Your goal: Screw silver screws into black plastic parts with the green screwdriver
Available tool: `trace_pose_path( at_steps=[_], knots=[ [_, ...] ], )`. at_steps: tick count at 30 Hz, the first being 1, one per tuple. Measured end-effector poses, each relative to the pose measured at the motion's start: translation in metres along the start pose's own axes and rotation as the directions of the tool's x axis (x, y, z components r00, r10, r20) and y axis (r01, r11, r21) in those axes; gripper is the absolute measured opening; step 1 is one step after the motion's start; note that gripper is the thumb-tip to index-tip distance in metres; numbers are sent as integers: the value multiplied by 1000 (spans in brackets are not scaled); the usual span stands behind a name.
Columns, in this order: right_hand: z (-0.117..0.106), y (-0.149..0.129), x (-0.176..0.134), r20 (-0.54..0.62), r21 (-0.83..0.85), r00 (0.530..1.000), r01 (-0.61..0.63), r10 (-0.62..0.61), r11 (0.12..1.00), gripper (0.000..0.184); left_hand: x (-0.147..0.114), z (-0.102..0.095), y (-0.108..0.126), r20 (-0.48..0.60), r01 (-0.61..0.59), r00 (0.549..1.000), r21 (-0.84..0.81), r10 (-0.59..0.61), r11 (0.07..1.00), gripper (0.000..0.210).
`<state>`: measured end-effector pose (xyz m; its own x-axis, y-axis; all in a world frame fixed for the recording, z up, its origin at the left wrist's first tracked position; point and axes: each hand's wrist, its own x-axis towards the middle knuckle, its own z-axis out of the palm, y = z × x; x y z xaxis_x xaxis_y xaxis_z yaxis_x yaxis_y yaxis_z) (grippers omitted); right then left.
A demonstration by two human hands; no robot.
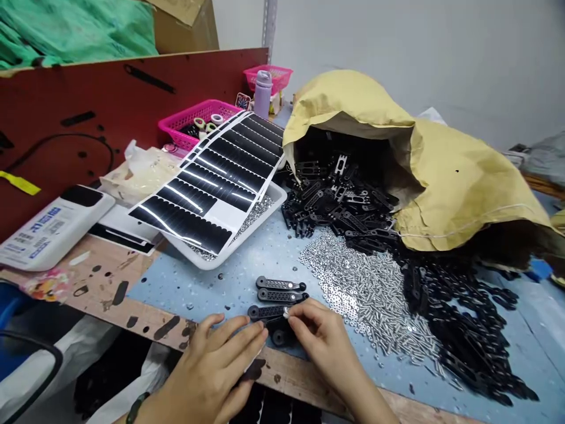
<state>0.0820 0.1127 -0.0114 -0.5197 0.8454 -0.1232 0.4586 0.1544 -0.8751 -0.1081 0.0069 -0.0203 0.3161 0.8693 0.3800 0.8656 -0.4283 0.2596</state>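
Your L hand (pixel 216 365) at worktop (pixel 238 268) edge, fingers outstretched, can't tell if gripping, your R hand (pixel 325 337) w/ fingers pinching small silver pc (pixel 286 312), by row of black links (pixel 280 296), loose screws (pixel 388 300) to R

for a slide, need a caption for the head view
Left hand at black links, right hand pinching a small pale piece, silver fasteners spread nearby.

The left hand (pixel 216 365) shows its back, fingers extended and slightly spread, thumb lower down. Beside it, the right hand (pixel 324 330) has thumb and forefinger pinched together, other fingers curled, its forearm (pixel 364 391) bare.
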Motion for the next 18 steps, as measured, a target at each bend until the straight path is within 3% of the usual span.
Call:
trace_pose_path(
  at_steps=[10,16,18],
  knots=[
    [1,1,2,16,-73,1000,15,-14,997,16,-4,1,1,51,48,998,-68,-45,996,38],
    [0,6,1,-8,-314,999,-35,34,949,5,3,1,1,68,78,995,-88,-72,993,41],
    [-2,4,-2,-73,-397,997,-32,3,917,13,6,-3,-1,109,89,991,-114,-76,989,47]
  ],
)
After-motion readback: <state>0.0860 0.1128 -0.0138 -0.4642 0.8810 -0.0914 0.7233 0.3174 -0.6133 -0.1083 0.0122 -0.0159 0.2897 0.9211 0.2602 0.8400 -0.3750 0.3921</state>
